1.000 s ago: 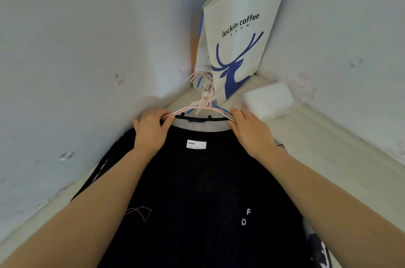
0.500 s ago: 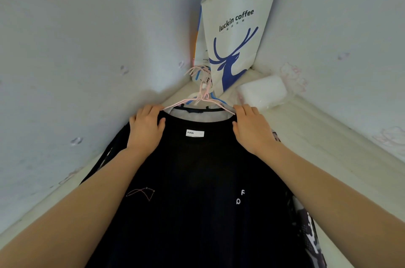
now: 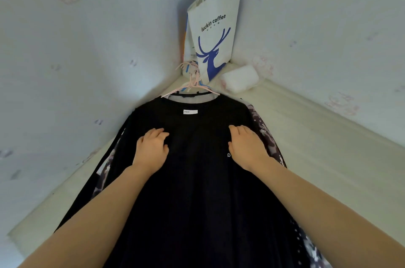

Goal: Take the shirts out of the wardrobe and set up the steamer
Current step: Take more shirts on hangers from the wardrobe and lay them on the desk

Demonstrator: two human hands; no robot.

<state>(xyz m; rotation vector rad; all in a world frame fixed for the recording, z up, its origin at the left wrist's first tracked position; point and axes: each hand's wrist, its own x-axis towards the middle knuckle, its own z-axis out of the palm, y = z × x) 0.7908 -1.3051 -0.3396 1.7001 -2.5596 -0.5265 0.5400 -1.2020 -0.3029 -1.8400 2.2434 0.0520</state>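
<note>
Smoothing black shirt (image 3: pixel 197 180) laid on pale ledge in wall corner; left hand (image 3: pixel 151 151), right hand (image 3: pixel 246 147) flat, fingers loosely apart, gripping nothing. Risk: pink hangers (image 3: pixel 192 85) snagging, stack sliding off.

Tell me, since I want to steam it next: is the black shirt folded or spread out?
Spread out. The black shirt lies flat, still on its pink hanger, both hands resting open on its chest.
</note>
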